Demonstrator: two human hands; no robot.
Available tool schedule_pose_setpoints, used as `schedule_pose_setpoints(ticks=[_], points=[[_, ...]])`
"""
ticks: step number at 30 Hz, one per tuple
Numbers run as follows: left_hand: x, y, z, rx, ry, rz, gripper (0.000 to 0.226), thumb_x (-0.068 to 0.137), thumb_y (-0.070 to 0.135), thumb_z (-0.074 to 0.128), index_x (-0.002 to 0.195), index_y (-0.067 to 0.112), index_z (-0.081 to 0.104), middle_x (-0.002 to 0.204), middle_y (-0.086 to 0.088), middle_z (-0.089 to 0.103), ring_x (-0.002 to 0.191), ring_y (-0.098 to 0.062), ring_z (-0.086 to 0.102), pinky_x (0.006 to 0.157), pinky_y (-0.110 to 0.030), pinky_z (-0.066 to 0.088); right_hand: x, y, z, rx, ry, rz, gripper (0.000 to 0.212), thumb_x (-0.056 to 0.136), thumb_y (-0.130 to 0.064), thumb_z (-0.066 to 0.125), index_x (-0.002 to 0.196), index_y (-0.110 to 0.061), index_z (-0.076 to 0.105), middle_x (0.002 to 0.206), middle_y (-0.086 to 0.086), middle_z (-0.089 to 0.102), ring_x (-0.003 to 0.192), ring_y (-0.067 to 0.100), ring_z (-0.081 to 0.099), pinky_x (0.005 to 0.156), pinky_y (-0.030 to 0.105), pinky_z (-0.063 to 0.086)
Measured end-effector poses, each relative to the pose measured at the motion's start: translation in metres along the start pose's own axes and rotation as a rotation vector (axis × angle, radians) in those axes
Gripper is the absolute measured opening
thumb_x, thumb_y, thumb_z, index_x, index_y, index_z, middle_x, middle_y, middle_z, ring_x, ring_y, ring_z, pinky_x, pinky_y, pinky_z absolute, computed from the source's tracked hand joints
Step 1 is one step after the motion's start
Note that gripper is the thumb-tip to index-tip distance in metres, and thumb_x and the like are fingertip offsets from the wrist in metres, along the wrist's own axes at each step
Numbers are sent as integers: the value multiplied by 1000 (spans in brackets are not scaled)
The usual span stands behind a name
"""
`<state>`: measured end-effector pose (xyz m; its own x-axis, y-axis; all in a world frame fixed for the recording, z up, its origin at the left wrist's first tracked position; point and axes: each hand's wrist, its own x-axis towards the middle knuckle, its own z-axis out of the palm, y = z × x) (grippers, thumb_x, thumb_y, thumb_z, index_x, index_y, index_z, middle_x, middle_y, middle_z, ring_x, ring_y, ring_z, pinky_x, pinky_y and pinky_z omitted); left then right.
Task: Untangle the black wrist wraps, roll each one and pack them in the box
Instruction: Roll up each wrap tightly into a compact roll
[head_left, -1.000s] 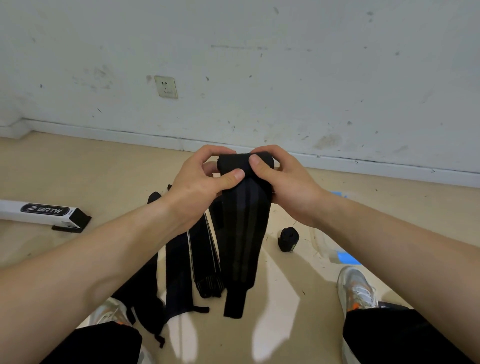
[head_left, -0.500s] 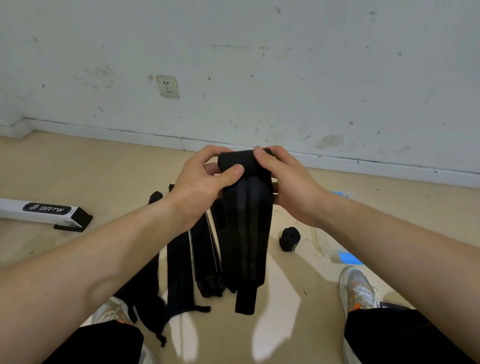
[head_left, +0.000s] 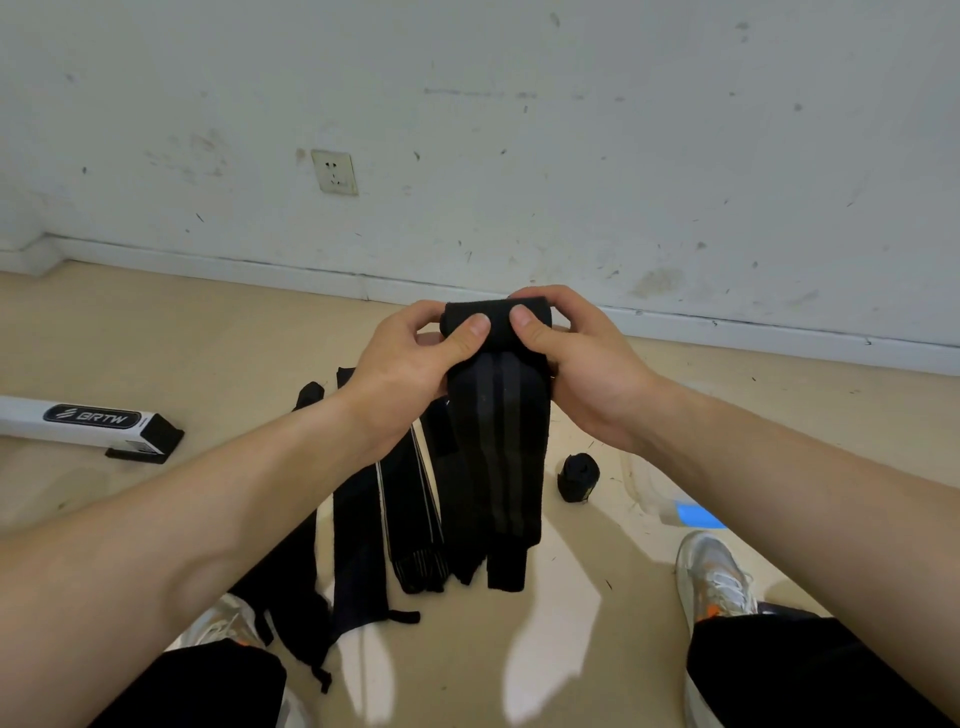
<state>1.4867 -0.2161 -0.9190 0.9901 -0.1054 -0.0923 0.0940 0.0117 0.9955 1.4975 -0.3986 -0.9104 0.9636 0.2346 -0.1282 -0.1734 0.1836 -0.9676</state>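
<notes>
both hands (head_left: 501, 364) rolling wrist wrap (head_left: 496, 441), floor (head_left: 208, 338)

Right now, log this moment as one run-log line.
wrist wrap: top rolled, tail hanging | left hand: grips roll | right hand: grips roll | finished roll: on floor | box: on floor

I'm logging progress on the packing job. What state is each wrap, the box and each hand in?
Held wrap: top part rolled, tail hanging loose.
Left hand: grips the roll.
Right hand: grips the roll.
Small wrap: fully rolled, on the floor.
Loose wraps: unrolled, lying on the floor.
Box: lying on the floor, end flap apparently open.
</notes>
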Motion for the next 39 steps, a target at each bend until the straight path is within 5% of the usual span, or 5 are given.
schedule_pose_setpoints(ticks=[5,17,24,33,39], points=[[0,1,-2,40,40,21,42,91,21,74,130,13,61,108,-19,75,101,-34,76,94,-52,60,-1,-2,-1,-168,-33,67,36,99,-46,59,121,-17,60,102,-1,77,97,24,75,89,44,61],[0,4,-3,-51,-34,-37,57,85,35,72,132,5,64,117,-16,76,109,-30,75,96,-43,59,0,0,-1,-59,-47,-15,27,100,-11,62,126,-19,59,104,14,71,93,31,72,87,44,60],[0,1,-3,-4,18,-4,52,82,26,78,129,12,63,115,-18,75,105,-35,75,95,-51,59,0,-2,-4,-180,-44,81,35,99,-42,62,122,-16,59,102,2,77,98,26,75,90,49,60],[2,5,-3,-31,-74,-70,51,92,31,70,136,7,60,122,-17,74,112,-30,73,96,-41,59,-1,0,-2,-106,-25,-19,23,100,-17,63,123,-19,59,102,11,72,92,28,74,83,40,61],[0,2,-2,-16,-15,-20,49,87,24,75,131,9,60,113,-19,76,106,-35,75,97,-50,58,-1,-2,0,-99,-38,72,38,98,-42,63,126,-17,60,111,2,75,99,21,75,89,41,61]])
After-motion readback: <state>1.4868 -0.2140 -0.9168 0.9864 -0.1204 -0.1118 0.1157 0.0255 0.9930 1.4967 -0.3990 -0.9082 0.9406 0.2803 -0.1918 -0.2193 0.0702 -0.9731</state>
